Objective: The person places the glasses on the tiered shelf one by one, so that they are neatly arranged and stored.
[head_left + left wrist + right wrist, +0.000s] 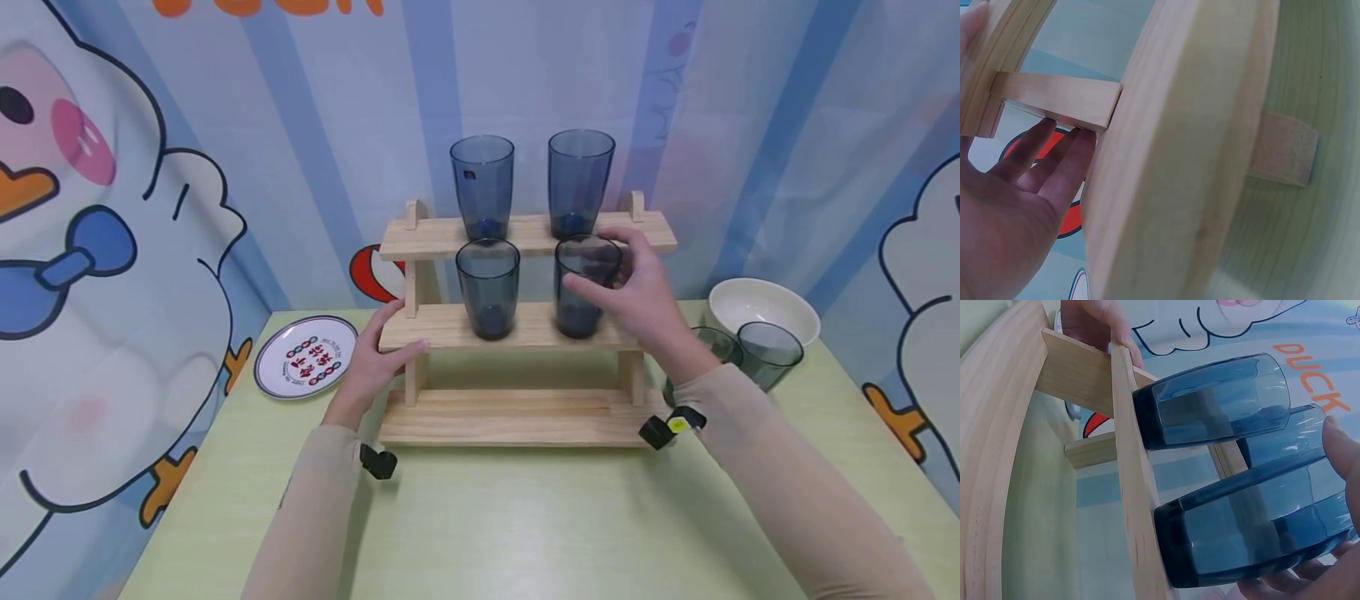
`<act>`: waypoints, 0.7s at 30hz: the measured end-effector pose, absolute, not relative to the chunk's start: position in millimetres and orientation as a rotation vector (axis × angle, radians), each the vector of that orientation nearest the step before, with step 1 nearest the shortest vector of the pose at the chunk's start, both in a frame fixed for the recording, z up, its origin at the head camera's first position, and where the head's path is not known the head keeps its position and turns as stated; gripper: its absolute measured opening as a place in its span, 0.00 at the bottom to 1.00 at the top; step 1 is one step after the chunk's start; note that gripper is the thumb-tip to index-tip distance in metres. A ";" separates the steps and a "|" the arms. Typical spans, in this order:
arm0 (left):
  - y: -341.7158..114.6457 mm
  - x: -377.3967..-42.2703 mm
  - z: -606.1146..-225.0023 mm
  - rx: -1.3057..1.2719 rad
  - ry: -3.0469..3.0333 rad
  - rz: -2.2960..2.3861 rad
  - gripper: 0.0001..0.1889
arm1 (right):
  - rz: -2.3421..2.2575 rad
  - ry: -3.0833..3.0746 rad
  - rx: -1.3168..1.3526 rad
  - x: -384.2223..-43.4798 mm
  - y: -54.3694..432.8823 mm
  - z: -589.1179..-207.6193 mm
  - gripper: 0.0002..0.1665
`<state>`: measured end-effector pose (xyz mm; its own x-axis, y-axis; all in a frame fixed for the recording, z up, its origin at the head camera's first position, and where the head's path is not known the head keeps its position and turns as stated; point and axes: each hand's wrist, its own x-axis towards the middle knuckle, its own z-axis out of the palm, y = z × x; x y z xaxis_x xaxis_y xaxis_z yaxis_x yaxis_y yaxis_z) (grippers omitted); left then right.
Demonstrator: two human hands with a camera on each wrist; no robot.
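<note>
A three-tier wooden rack (517,429) stands on the table. My left hand (372,358) holds its left end at the middle tier, thumb over the front edge; in the left wrist view, its fingers (1069,165) press against an upright. My right hand (641,292) grips a blue-tinted drinking glass (576,317) on the right of the middle tier, thumb and fingers on opposite sides. That glass (1235,531) has its base at the shelf board in the right wrist view. Left of it stands a matching glass (489,292). On the top tier are two more, a left one (483,187) and a right one (581,179).
Right of the rack, a white bowl (761,296) stands on the table (510,533) behind two tinted glasses, one upright glass (716,343) partly behind my right forearm and one tilted glass (772,354). A printed plate (281,371) lies to the left. A cartoon curtain (337,108) hangs behind.
</note>
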<state>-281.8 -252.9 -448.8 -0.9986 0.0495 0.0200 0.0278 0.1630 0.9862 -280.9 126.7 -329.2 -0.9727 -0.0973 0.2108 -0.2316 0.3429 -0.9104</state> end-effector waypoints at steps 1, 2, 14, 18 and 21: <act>-252.8 -281.9 -448.9 0.079 2.382 2.019 0.42 | 1.708 -2.471 0.308 -281.1 126.3 -329.4 0.52; -252.8 -281.9 -449.1 0.078 2.382 2.017 0.42 | 1.705 -2.467 0.314 -281.3 125.9 -329.7 0.51; -252.5 -280.7 -447.6 0.093 2.392 2.012 0.42 | 1.611 -2.474 0.363 -281.4 123.3 -329.3 0.54; -252.2 -280.8 -447.7 0.094 2.387 2.019 0.42 | 1.624 -2.480 0.369 -279.3 125.5 -328.8 0.56; -252.1 -280.6 -448.1 0.098 2.382 2.026 0.42 | 1.660 -2.486 0.375 -276.8 129.5 -329.1 0.56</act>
<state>-280.6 -252.1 -448.1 -0.9980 0.0560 0.0307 0.0393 0.1597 0.9864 -276.8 129.5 -329.1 -0.9609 -0.1337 0.2426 -0.2753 0.3643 -0.8897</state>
